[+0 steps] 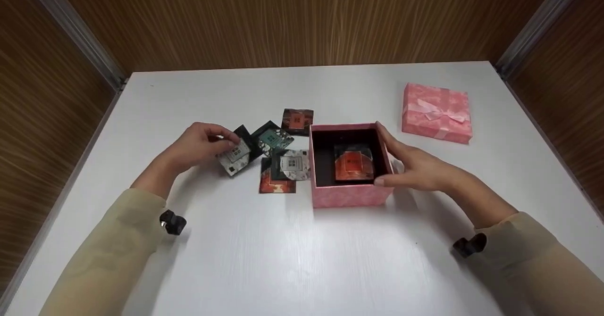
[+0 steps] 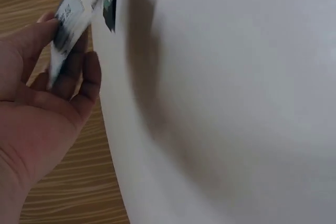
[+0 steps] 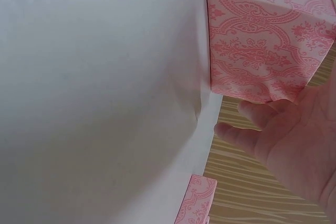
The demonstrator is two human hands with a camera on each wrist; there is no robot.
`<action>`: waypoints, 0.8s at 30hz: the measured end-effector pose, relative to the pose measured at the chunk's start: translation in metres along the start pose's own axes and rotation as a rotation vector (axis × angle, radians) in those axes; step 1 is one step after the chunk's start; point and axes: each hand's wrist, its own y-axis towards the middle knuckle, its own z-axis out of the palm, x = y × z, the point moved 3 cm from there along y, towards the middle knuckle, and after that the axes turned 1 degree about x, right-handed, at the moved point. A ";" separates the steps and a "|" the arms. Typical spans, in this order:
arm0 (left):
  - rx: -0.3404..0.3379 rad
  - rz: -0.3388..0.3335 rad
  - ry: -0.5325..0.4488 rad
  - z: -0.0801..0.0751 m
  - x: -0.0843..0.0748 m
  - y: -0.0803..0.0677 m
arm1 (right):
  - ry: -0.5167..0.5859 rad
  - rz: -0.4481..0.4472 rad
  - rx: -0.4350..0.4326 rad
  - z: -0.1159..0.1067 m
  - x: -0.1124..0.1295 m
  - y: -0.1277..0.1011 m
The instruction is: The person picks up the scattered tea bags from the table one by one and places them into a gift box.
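The left hand point(image 1: 200, 141) pinches a grey square packet point(image 1: 234, 156), lifted off the tabletop point(image 1: 283, 259) at the left edge of the scattered packets. The open pink box point(image 1: 349, 198) lies to its right, one orange packet point(image 1: 354, 164) inside. The right hand point(image 1: 415, 165) steadies that box, fingers straight against its right wall.

Bright even overhead light, soft shadows, mild glare, left wrist view motion-blurred
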 end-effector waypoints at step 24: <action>-0.098 0.216 -0.115 0.029 -0.078 -0.004 | -0.029 -0.003 -0.002 0.000 -0.001 -0.001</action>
